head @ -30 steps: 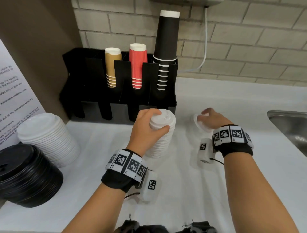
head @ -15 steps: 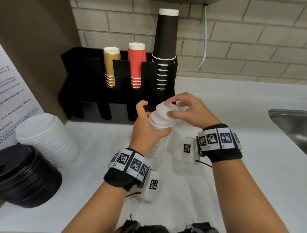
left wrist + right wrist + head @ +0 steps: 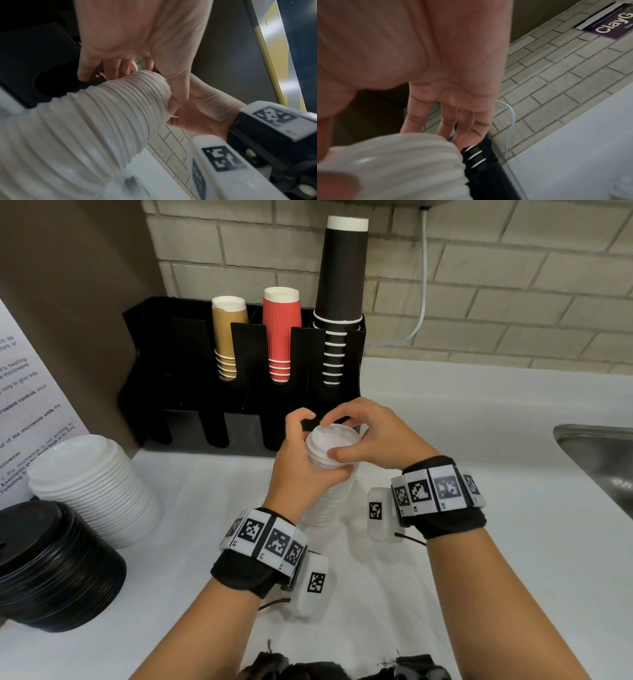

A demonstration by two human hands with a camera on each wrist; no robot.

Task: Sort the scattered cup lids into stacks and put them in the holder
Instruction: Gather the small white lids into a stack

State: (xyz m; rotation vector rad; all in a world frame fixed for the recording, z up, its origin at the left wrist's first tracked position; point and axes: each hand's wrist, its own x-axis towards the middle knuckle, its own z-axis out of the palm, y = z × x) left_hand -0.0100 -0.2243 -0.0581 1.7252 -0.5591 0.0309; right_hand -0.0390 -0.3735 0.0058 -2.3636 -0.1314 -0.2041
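A tall stack of small white lids [image 3: 330, 501] stands on the white counter in front of the black holder [image 3: 171, 361]. My left hand [image 3: 308, 455] grips the stack near its top, thumb on the far side. My right hand [image 3: 363, 436] pinches the top white lid [image 3: 330, 440] by its rim, thumb near and fingers far, and the lid sits on the stack. In the left wrist view the ribbed stack [image 3: 102, 121] runs under the left hand [image 3: 137, 81]. In the right wrist view the right hand's fingers [image 3: 453, 128] reach over the stack [image 3: 393, 162].
The holder's upper slots hold brown cups [image 3: 227, 337], red cups [image 3: 281, 333] and tall black cups [image 3: 340, 302]. A wider stack of white lids [image 3: 92, 484] and one of black lids [image 3: 51, 570] lie at the left. A steel sink [image 3: 599, 460] is at the right.
My right hand brought a single white lid from the counter on the right over to the stack and now holds it on top. The left hand kept its grip on the stack.
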